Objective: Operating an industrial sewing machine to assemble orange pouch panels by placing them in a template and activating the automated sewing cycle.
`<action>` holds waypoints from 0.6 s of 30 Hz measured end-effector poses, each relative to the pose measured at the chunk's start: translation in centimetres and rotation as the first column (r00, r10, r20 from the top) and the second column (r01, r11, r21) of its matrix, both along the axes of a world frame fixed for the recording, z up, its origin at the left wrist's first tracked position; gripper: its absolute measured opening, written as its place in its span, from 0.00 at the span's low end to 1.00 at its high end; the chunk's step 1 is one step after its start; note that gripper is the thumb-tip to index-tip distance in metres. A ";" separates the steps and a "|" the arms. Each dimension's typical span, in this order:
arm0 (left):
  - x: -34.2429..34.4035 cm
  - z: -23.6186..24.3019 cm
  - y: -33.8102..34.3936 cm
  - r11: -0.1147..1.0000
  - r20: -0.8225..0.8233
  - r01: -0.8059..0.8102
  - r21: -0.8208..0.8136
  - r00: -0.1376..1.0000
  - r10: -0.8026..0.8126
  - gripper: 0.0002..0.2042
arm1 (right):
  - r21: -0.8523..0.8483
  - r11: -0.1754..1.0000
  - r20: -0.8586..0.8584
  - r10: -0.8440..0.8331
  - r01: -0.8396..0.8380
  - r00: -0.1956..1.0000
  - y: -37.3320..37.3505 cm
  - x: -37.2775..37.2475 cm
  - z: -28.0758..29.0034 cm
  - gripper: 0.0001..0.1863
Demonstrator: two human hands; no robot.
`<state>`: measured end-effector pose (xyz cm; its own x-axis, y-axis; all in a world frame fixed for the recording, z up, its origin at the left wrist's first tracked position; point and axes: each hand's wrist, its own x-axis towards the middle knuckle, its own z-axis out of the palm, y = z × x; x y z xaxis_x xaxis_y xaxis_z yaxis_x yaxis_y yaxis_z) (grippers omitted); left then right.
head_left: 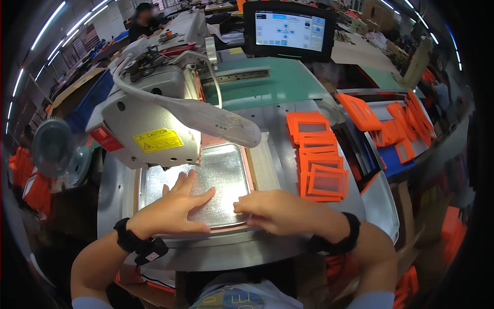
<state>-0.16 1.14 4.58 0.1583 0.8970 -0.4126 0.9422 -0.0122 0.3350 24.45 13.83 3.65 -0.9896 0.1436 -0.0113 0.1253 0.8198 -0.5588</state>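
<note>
A shallow silver metal tray (224, 172) lies in a frame on the bed of a large sewing machine (154, 110), partly under its head. My left hand (172, 206) rests on the tray's near left part, fingers spread and thumb pointing right. At the tray's near right corner, my right hand (278, 211) is closed, with its curled fingers and thumb at the rim. That hand hides the corner itself. Right of the tray, overlapping orange pieces with mesh windows (324, 154) lie in a column on the metal table.
A lit control screen (288, 32) stands at the back. More orange pieces (396, 123) are heaped on a side surface at right, above another metal tray (382, 206). Clear round plastic containers (54, 147) stand at left. A person (144, 23) sits far back.
</note>
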 end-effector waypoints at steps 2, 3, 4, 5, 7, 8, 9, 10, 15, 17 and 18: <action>0.0 0.1 -0.2 1.000 -0.001 -0.007 0.006 1.000 0.007 0.45 | 0.084 0.994 -0.242 -0.052 0.074 0.969 2.8 -0.1 -1.2 0.18; 0.1 0.2 0.0 1.000 -0.008 -0.005 0.005 1.000 0.005 0.45 | 0.178 0.978 -0.252 -0.065 0.112 0.966 4.3 -0.4 -1.4 0.20; 0.2 0.3 0.1 1.000 -0.016 -0.002 0.004 1.000 0.002 0.45 | 0.271 0.951 -0.261 -0.079 0.151 0.962 5.6 -0.9 -1.7 0.23; 0.1 0.4 0.0 1.000 -0.009 -0.004 0.014 1.000 0.004 0.45 | 0.252 0.958 -0.240 -0.077 0.139 0.968 6.3 -1.5 -2.3 0.24; -0.1 0.2 0.1 0.999 0.012 0.008 0.043 1.000 -0.009 0.44 | 0.220 0.967 -0.192 -0.086 0.129 0.978 7.1 -2.3 -3.0 0.26; -0.1 0.2 -0.1 0.999 0.019 0.003 0.052 1.000 -0.004 0.44 | 0.220 0.969 -0.096 -0.098 0.117 0.991 6.9 -2.8 -2.3 0.28; -0.2 0.1 -0.1 0.998 0.031 -0.002 0.059 1.000 0.000 0.44 | 0.217 0.971 0.007 -0.109 0.105 0.994 6.6 -3.3 -1.3 0.30; -0.3 0.0 -0.1 0.998 0.043 -0.008 0.067 0.999 0.005 0.44 | 0.212 0.973 0.108 -0.117 0.092 0.987 6.4 -3.6 -0.8 0.32; -0.2 0.0 0.2 0.997 0.049 -0.004 0.080 0.999 0.000 0.44 | 0.374 0.925 0.106 -0.113 0.065 0.988 6.3 -4.0 -0.9 0.37; -0.2 0.2 0.1 0.998 0.062 -0.027 0.064 0.998 0.023 0.44 | 0.421 0.907 0.138 -0.066 0.002 0.988 6.2 -4.4 0.2 0.38; -0.2 0.3 0.1 0.998 0.057 -0.036 0.049 0.998 0.033 0.44 | 0.444 0.895 0.203 -0.057 -0.040 0.977 5.9 -4.8 0.6 0.38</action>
